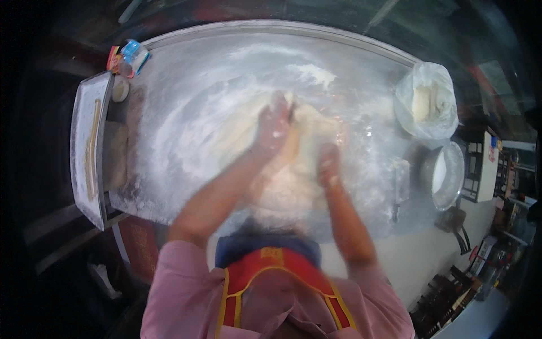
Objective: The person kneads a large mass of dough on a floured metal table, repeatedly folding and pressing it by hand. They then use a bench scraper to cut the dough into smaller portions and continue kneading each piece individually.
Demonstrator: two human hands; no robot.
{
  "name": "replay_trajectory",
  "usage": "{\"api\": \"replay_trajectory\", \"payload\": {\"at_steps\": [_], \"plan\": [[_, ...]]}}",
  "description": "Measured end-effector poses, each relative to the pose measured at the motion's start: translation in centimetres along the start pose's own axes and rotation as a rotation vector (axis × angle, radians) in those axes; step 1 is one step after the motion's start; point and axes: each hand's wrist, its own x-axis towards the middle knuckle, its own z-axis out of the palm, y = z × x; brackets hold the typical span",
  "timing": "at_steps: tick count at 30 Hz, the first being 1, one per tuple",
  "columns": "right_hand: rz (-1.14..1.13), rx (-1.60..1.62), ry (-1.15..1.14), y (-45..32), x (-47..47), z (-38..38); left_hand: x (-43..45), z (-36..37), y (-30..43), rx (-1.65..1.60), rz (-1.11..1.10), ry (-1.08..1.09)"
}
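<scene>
A large mass of pale dough (292, 182) lies on a flour-dusted metal worktop (182, 140) before me. Over its far part is my left hand (273, 127), floury and blurred; a fold of dough shows beside its fingers, but I cannot tell whether it grips that fold. My right hand (329, 165) is at the dough's right edge, also blurred, its finger position unclear. Loose white flour (315, 75) is spread on the worktop beyond and left of the dough.
At the left edge stands a floury tray (89, 148) with a long thin stick, near a small cup (120, 89) and packets (135, 55). On the right are a plastic bag with white contents (425, 99), a metal bowl (455, 176) and a scraper-like tool (401, 180).
</scene>
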Motion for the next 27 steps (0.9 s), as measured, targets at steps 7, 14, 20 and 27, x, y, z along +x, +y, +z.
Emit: {"api": "replay_trajectory", "payload": {"at_steps": [7,14,20,27], "plan": [[-0.084,0.434,-0.120,0.7,-5.1,-0.5,-9.1,-4.1,-1.8,0.826,-0.084,-0.048],[0.397,0.385,0.119,5.5,6.8,-4.6,-2.3,3.4,-2.3,0.143,-0.132,-0.271],[-0.072,-0.535,-0.298,-2.2,4.3,7.8,-3.8,-9.4,0.6,0.627,0.228,0.152],[0.396,0.520,0.162,3.5,4.7,0.2,-8.8,-3.7,-7.9,0.563,-0.239,-0.039]]}}
